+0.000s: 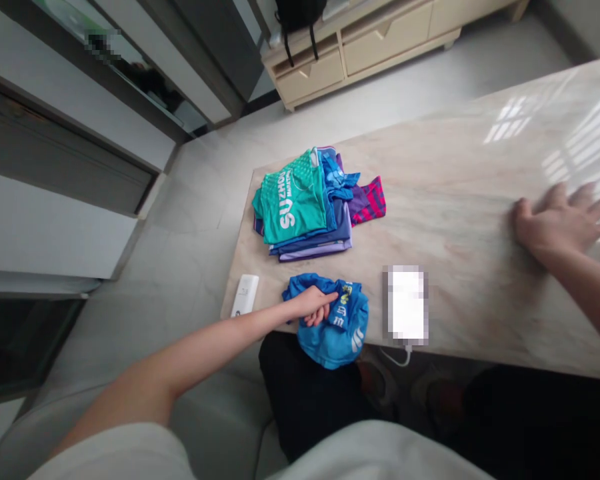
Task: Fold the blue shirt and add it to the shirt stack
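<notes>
Both arms are bare from the elbow down, with no watch, band or ring visible on either. The left hand [314, 308] is sharp enough to show its fingers [330, 297], slim and unadorned; the right hand [560, 223] is blurred, so its details cannot be made out. A pale, off-white short-sleeved top covers the upper body, its sleeve edge showing at the left upper arm and its front filling the bottom of the view. Below that, the legs are in black trousers, plain and without visible markings.
</notes>
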Demonstrator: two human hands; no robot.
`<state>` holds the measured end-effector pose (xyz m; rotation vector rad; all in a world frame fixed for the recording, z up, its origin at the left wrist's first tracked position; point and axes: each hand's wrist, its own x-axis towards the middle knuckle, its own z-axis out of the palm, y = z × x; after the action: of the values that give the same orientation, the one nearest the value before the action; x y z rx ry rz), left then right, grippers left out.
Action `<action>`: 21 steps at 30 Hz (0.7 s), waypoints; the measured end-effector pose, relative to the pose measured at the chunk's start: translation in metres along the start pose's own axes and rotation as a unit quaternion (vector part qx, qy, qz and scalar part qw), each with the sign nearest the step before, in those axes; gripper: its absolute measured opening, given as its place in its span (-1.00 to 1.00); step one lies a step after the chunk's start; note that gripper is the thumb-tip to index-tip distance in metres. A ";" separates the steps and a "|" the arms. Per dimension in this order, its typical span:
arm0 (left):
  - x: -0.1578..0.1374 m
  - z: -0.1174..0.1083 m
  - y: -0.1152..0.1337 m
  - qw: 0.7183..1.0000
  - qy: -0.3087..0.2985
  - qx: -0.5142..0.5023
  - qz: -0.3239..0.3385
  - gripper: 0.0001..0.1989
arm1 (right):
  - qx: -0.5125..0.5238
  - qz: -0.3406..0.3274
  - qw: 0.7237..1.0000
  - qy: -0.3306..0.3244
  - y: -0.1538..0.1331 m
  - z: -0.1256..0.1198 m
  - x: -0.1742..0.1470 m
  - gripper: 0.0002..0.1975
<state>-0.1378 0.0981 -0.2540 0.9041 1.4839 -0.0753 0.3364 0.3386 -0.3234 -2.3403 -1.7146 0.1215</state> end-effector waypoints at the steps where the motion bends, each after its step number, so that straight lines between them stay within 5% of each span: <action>1: 0.001 -0.002 0.001 1.000 -0.002 -0.001 -0.002 -0.28 | -0.007 -0.004 1.000 -0.004 0.000 -0.001 -0.001 -0.14; 21: 0.010 0.019 0.015 0.995 0.098 -0.010 -0.011 -0.28 | 0.000 -0.009 0.999 -0.033 0.001 -0.004 0.003 -0.10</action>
<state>-0.1124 0.1022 -0.2588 0.8987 1.6740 0.0119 0.3394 0.3404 -0.3192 -2.3449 -1.7645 0.1985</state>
